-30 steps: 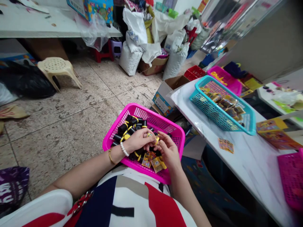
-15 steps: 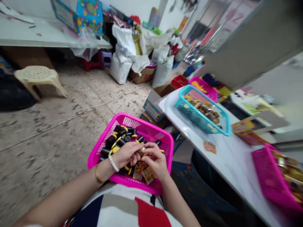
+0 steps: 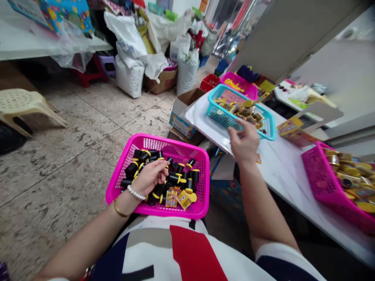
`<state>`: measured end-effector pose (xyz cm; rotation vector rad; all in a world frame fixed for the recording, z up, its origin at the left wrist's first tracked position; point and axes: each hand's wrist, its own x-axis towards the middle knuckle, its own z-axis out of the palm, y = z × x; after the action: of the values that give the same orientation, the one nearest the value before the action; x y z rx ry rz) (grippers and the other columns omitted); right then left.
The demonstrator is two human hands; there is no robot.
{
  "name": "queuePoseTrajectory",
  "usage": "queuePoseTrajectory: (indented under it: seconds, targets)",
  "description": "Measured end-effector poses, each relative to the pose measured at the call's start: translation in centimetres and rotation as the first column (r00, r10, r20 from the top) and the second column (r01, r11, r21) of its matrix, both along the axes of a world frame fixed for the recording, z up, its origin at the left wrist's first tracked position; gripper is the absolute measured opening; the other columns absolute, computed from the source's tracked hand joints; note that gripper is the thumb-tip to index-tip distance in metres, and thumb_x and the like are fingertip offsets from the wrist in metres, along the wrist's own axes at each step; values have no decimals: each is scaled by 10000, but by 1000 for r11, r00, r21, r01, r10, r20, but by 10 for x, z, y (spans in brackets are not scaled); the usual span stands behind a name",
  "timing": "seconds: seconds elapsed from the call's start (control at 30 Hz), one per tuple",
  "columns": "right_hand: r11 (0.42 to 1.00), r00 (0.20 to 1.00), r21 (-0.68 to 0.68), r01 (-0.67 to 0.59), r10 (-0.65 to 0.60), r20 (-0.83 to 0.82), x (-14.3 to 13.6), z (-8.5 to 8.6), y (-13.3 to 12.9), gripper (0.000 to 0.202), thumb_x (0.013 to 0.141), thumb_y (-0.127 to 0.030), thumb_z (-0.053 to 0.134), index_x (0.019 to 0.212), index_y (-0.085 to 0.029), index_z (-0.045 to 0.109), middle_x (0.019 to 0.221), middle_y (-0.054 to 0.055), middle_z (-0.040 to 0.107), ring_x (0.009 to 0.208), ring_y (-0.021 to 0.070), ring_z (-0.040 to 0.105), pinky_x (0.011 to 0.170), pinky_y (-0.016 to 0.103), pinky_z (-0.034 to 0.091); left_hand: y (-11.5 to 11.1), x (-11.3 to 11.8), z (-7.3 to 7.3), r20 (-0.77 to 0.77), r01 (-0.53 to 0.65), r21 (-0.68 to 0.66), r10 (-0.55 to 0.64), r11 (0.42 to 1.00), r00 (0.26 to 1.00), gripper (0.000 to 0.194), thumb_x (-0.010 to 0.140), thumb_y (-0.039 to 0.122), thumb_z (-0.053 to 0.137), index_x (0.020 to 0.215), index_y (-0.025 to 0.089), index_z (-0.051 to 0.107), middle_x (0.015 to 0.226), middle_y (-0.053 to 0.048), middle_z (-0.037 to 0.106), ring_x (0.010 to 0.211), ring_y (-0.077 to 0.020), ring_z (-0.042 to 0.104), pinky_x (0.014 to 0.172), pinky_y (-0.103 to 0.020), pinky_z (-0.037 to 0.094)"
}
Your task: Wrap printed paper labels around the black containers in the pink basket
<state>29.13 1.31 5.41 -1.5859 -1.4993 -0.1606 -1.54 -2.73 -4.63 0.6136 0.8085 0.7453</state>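
A pink basket [image 3: 205, 183] rests at my lap, holding several black cylinders with yellow rims [image 3: 175, 178] and some small printed yellow packets [image 3: 184, 200]. Over its middle is my left hand [image 3: 152, 176], fingers curled together; what they hold, if anything, is too small to make out. My right hand [image 3: 244, 142] reaches over the table edge beside a turquoise basket [image 3: 221, 117], its thumb and index finger apart, with nothing visible between them. Inside the turquoise basket lie several gold-brown wrapped pieces [image 3: 249, 111].
The white table [image 3: 281, 171] runs along the right, carrying a second pink basket [image 3: 319, 183] of gold pieces. Behind are a pink tray [image 3: 249, 89], a cardboard box [image 3: 183, 117] and white sacks [image 3: 129, 70]. A cream stool [image 3: 26, 103] stands at the left.
My right hand has left my left hand and moved up and right to the turquoise basket. My left hand stays over the pink basket. The view has shifted.
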Motion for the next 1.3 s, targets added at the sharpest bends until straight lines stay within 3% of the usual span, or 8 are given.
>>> queuePoseTrajectory:
  seconds: [0.1,0.2,0.4,0.53,0.67,0.9,1.13,1.3]
  targets:
    - [951,977,-240,-198,211,32,-54,-47,-52,107,845,-248,620,842,-215,721,855,50,696,807,185,651,782,323,521,2,-3,0,-6,-30,-28,30,999,1000,293,769,352,701,917,126,589,613,18,589,439,-49,500,416,-142,369]
    - [779,924,-524,-343,380,-39,-93,-82,-88,117,859,-262,606,863,-230,718,835,37,711,785,180,659,737,299,518,1,-2,1,-17,-27,-20,26,999,1000,289,763,355,701,899,128,586,615,20,584,448,-48,496,432,-145,371]
    - [637,879,-675,-371,476,-35,-116,-104,-83,252,766,-293,683,999,-197,678,944,81,683,917,239,615,825,370,486,-6,6,2,-229,49,228,5,972,973,266,822,396,614,909,149,568,645,20,578,475,-71,491,464,-189,374]
    - [633,871,-599,-490,326,-367,-103,-101,-68,182,739,-280,661,893,-193,618,780,9,651,713,169,620,691,313,518,-20,4,15,-664,438,593,103,676,740,212,843,362,595,782,160,599,688,-20,591,618,-141,538,598,-275,414]
    - [662,556,-399,-635,32,-831,-85,-92,-72,219,708,-277,673,890,-213,570,800,-21,642,696,158,661,687,330,553,-33,1,27,-865,844,455,365,284,344,288,715,411,735,706,132,664,795,-119,608,857,-286,538,751,-402,410]
    - [608,287,-271,-747,-73,-955,-87,-88,-92,271,739,-276,614,1000,-203,609,818,15,657,612,119,609,525,234,492,-35,9,16,-882,912,334,419,238,214,382,640,468,781,788,121,723,903,-146,596,947,-316,494,800,-418,378]
    - [622,791,-531,-576,260,-553,-106,-102,-96,259,795,-340,647,1016,-206,656,913,39,663,716,147,593,628,276,498,-38,13,6,-908,902,344,339,260,248,240,690,410,753,701,170,744,879,-122,595,932,-292,492,791,-418,346]
    - [703,868,-525,-480,293,-402,-102,-92,-95,227,814,-334,639,999,-209,679,852,42,655,664,149,559,625,295,480,-27,3,15,-902,857,429,191,286,388,150,742,340,715,715,193,725,795,-72,627,859,-238,530,764,-360,358]
